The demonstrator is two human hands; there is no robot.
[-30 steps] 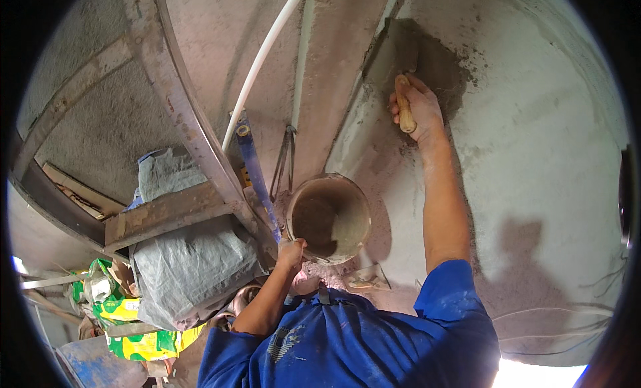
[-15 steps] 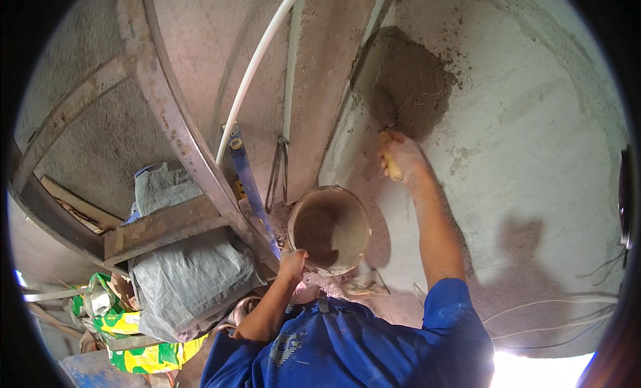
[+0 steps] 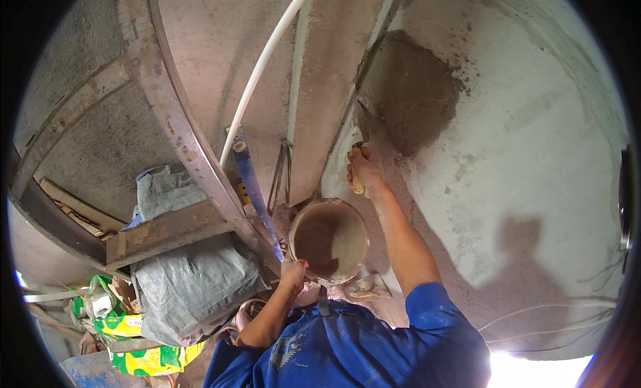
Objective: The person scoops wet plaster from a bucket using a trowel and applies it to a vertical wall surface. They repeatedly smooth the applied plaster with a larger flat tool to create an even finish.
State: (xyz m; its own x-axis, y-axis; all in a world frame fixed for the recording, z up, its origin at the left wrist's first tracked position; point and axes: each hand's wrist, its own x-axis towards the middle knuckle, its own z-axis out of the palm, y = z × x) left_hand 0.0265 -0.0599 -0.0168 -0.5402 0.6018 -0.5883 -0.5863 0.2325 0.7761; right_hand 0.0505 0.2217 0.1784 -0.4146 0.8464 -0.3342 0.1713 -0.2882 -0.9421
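My left hand [image 3: 294,273] is closed on the rim of a round bucket [image 3: 358,248], which has grey-brown mortar [image 3: 318,244] inside. In my right hand [image 3: 365,166] is the pale wooden handle of a trowel [image 3: 364,114]; its blade lies against the wall at the lower left edge of a dark, wet mortar patch [image 3: 417,87]. The blade is hard to tell apart from the wet mortar. Around the patch, the wall [image 3: 507,154] is pale and rough, with dark spatters to the right.
Left of the bucket stand a blue spirit level [image 3: 250,181] and a rusty metal frame [image 3: 170,114]. A white pipe [image 3: 264,61] runs upward. Grey sacking [image 3: 193,281] and green-yellow bags [image 3: 153,358] lie lower left. Thin cables [image 3: 547,308] hang at the right.
My right hand and the trowel have moved left and down along the wall, toward the patch's left edge. My left hand still holds the bucket, which sits slightly lower in view.
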